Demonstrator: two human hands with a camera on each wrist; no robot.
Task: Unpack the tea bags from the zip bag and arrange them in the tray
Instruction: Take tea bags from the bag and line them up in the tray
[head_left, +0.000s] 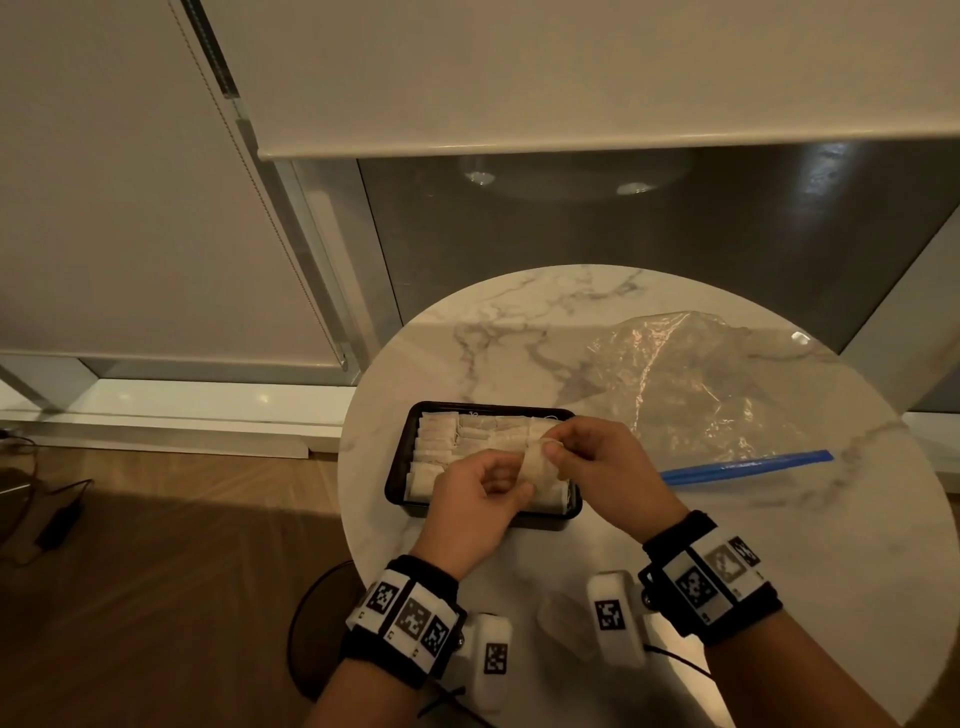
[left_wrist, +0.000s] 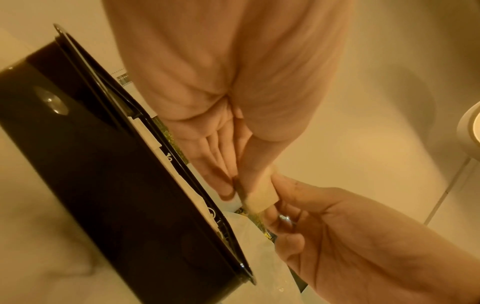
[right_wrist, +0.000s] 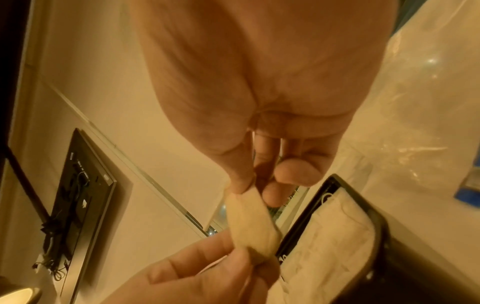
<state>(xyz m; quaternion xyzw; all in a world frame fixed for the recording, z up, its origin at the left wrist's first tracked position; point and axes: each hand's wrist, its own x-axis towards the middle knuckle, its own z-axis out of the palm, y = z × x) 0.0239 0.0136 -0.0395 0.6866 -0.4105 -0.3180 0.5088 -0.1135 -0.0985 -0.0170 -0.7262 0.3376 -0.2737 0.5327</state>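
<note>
A black tray (head_left: 400, 470) on the round marble table (head_left: 779, 545) holds several pale tea bags (head_left: 439, 434) in rows. Above its near right part both hands pinch one tea bag (head_left: 537, 465) between them. My left hand (head_left: 480, 499) pinches its near end, my right hand (head_left: 587, 460) its far end. The right wrist view shows that tea bag (right_wrist: 250, 222) stretched between the right thumb and the left fingertips, with the tray (right_wrist: 376, 209) beside it. In the left wrist view the tea bag (left_wrist: 259, 195) sits beside the tray wall (left_wrist: 103, 174). The clear zip bag (head_left: 691, 389) lies flat at the right.
The zip bag's blue seal strip (head_left: 748, 465) points toward the right hand. Beyond the table stand a window with a lowered blind (head_left: 571, 78) and a sill. A dark device with cables (head_left: 57, 525) lies on the wooden floor at the left.
</note>
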